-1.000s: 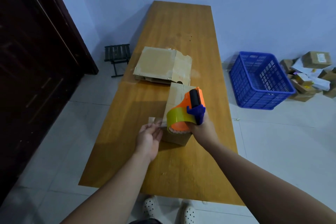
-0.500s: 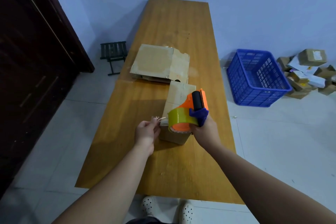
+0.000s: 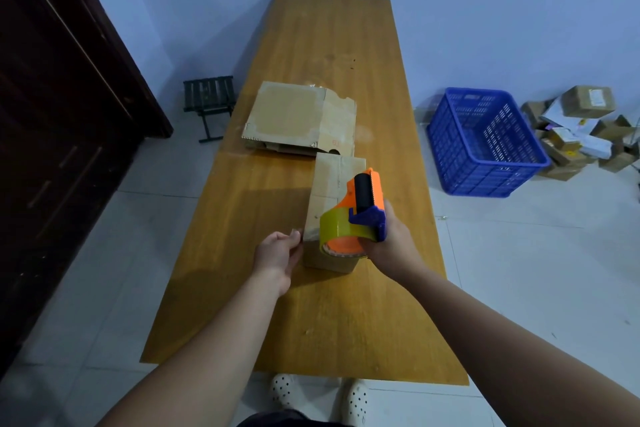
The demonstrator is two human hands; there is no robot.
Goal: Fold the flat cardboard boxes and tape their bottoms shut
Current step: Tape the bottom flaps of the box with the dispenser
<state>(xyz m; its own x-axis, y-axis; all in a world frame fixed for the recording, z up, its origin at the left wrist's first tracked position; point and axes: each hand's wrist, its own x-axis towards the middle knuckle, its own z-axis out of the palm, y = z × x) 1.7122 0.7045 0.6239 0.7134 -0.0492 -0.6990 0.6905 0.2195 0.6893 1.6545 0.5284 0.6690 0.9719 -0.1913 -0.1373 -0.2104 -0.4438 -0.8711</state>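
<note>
A small folded cardboard box [image 3: 330, 184] stands on the long wooden table [image 3: 322, 55], bottom flaps up. My right hand [image 3: 389, 239] grips an orange and blue tape dispenser [image 3: 360, 208] with a yellowish roll, held over the box's near end. My left hand [image 3: 277, 253] pinches the clear tape end against the box's near left corner. Beyond the box lies a stack of flat cardboard boxes [image 3: 298, 118].
A blue plastic crate [image 3: 485, 142] stands on the floor right of the table, with a heap of small parcels [image 3: 581, 128] beyond it. A small dark stool [image 3: 207, 100] stands left of the table, next to a dark wooden door [image 3: 59, 114].
My left hand has brought the tape end down onto the box's near left corner. The dispenser has stayed over the near end of the box.
</note>
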